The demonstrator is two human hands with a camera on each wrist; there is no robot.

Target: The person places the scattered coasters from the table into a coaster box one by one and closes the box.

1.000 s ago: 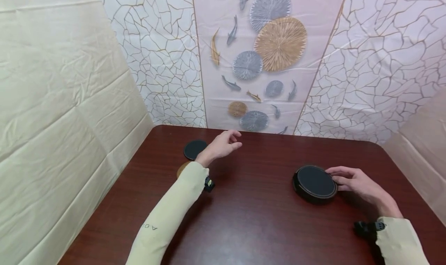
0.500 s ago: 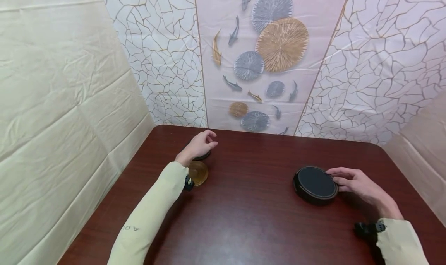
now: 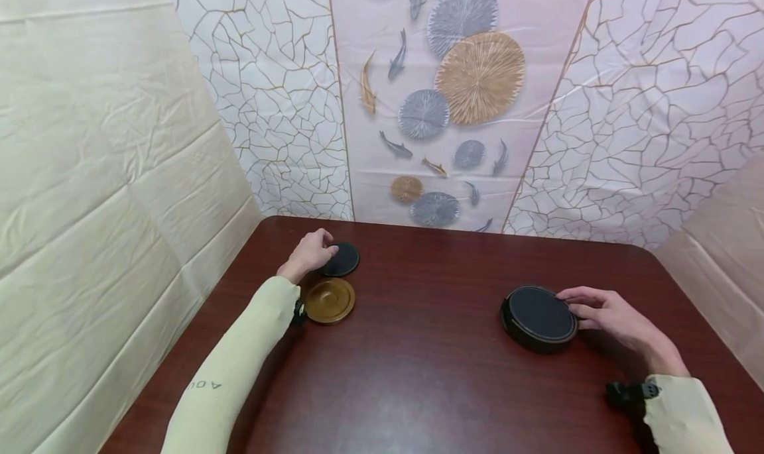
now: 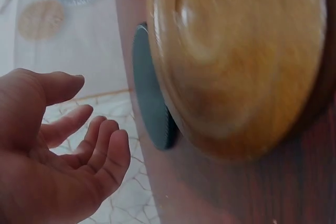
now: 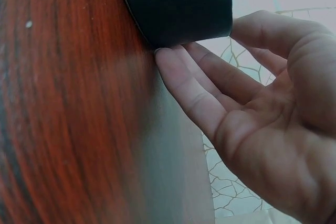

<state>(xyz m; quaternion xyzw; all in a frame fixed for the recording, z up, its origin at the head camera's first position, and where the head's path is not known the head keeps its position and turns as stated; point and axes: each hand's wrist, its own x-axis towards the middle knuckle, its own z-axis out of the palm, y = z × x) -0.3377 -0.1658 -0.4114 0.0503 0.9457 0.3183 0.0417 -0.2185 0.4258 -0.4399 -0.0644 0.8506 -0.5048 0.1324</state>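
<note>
On the right of the table, a low round black box (image 3: 542, 313) with a flat dark top is touched on its side by the fingers and thumb of my right hand (image 3: 615, 315). In the right wrist view, fairly straight fingers (image 5: 181, 80) meet the box's dark side wall (image 5: 178, 9). At the far left, my left hand (image 3: 309, 252), fingers loosely bent, is above the table beside a thin black disc (image 3: 342, 260). The left wrist view shows nothing in that hand (image 4: 63, 150), apart from the disc (image 4: 149, 93). A round brown wooden disc with a raised ring (image 3: 329, 300) lies just in front.
The dark reddish table (image 3: 418, 361) has rounded far corners. A patterned curtain (image 3: 286, 109) hangs behind its far edge, and a cream cloth wall (image 3: 119, 195) rises on the left. Another cloth wall (image 3: 722, 242) stands on the right.
My left hand has moved left across the black disc to its left side, uncovering the wooden disc. My right hand and the black box stay in place.
</note>
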